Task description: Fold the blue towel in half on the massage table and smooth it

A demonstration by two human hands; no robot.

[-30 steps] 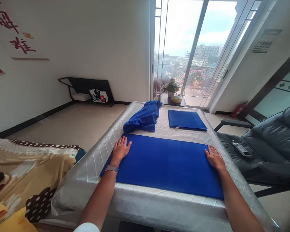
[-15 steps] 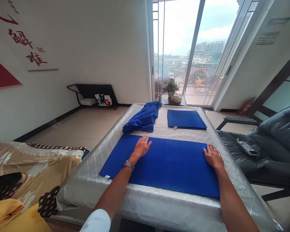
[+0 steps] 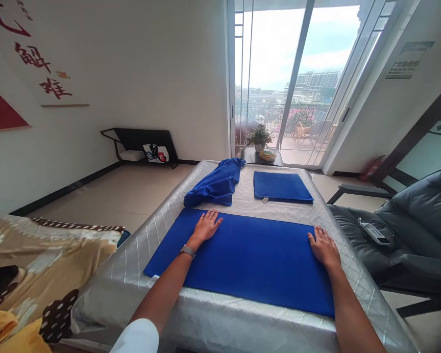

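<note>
A flat blue towel (image 3: 257, 260) lies spread lengthwise across the silver quilted mattress (image 3: 206, 314). On its left part rests my left hand (image 3: 206, 225), palm down with fingers stretched out, near the far edge. My right hand (image 3: 324, 247) lies flat on the towel's right end, fingers extended. Neither hand grips anything. A small white label (image 3: 152, 281) sticks out at the towel's near left corner, partly behind my left forearm. Beyond the towel, a crumpled blue cloth (image 3: 216, 184) lies at the left and a neatly folded blue towel (image 3: 282, 186) at the right.
A grey armchair (image 3: 419, 220) with a corded controller (image 3: 375, 231) on its seat stands close on the right. At the left is a brown patterned blanket (image 3: 59, 260). Past the mattress's far end stands a small table (image 3: 255, 157) with a potted plant (image 3: 259, 136).
My left hand has slid a little to the left along the towel. The right hand stays at the right end, and the view has shifted slightly.
</note>
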